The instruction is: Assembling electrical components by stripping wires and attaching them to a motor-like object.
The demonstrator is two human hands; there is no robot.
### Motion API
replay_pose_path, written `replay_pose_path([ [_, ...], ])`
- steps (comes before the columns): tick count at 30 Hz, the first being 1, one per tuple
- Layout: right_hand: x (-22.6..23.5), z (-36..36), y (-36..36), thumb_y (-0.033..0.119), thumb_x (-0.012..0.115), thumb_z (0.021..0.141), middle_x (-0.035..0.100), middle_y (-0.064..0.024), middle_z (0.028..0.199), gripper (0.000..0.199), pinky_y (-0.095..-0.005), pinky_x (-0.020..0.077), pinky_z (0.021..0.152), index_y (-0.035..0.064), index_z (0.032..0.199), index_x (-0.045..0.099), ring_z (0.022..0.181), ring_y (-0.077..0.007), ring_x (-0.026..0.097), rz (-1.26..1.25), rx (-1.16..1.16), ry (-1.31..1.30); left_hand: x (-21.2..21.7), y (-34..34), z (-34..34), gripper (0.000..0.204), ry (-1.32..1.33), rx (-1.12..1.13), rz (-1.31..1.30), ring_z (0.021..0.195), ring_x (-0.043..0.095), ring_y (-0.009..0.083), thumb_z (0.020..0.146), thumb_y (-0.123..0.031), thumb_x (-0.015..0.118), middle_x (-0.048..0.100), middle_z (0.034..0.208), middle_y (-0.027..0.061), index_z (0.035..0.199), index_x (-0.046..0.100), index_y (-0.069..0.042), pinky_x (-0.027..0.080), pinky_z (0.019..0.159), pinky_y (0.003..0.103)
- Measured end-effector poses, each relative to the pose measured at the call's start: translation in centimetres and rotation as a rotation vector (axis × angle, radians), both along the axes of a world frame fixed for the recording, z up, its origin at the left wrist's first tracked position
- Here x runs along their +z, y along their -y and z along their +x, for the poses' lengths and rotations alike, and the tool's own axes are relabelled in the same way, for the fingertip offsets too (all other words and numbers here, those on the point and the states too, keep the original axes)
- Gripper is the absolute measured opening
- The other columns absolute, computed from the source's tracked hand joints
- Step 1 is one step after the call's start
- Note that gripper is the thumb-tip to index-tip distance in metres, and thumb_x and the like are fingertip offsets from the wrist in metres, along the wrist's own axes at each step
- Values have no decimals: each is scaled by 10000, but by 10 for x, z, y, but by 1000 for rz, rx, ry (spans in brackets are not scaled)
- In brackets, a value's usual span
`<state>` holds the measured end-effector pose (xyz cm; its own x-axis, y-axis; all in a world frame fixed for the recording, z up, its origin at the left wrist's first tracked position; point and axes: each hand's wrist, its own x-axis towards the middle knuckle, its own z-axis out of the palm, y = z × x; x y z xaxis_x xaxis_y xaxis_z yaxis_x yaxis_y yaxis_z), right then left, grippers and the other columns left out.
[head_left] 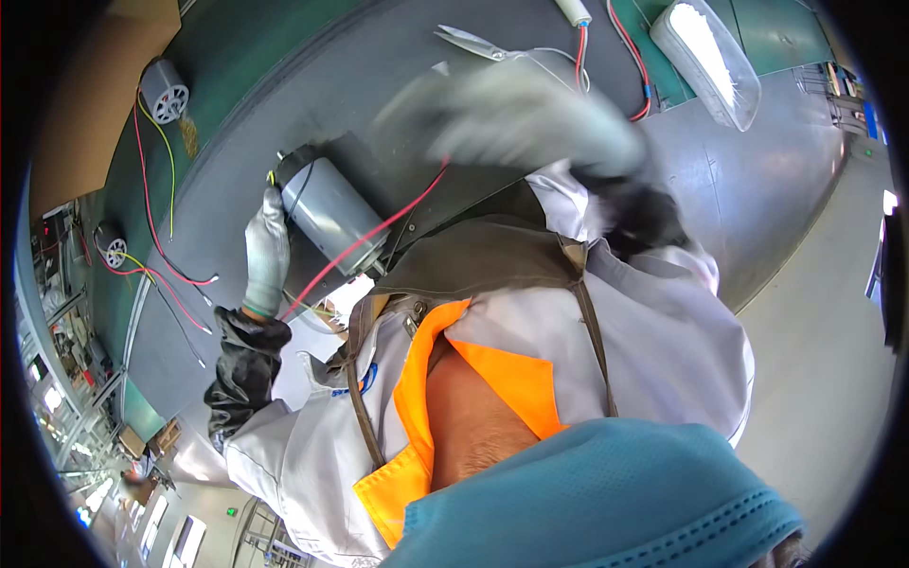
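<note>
A grey cylindrical electric motor (333, 214) with a black end cap lies slanted on the dark workbench in front of me. Along its left side is my left hand (268, 248) in a whitish glove, fingers closed at the end-cap edge, by a bit of yellow-green wire. A red wire (379, 230) stretches diagonally across the motor. My right hand (530, 114), also gloved, is smeared by motion above the bench, right of the motor; its fingers cannot be made out. Scissors (473, 43) lie just beyond it, blades to the left.
Another motor (165, 93) with trailing wires lies at the far left near a cardboard box (90, 104); a further one (112, 244) sits below. At the far right stands a clear plastic tub (703, 57) of white pieces. A white cylinder (573, 11) with red wires lies at the top.
</note>
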<state>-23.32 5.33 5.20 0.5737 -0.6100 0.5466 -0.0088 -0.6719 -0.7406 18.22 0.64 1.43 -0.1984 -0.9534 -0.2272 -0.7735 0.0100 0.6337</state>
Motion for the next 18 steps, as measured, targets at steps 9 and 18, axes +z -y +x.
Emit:
replay_pose_path([
  [9,-41,-255,-98,211,630,945,736,-150,940,198,-443,546,814,113,1067,752,889,-355,702,12,-1694,-1159,-10,2,-16,658,-69,128,-13,649,301,197,1118,-505,370,325,651,107,789,461,57,349,574,432],
  [18,-8,-202,-65,297,619,968,747,-168,1027,277,-434,534,881,112,1123,754,981,-355,700,181,-1678,-842,19,-3,-52,637,52,-14,-18,645,336,334,1120,-477,366,455,683,253,883,562,81,405,613,485],
])
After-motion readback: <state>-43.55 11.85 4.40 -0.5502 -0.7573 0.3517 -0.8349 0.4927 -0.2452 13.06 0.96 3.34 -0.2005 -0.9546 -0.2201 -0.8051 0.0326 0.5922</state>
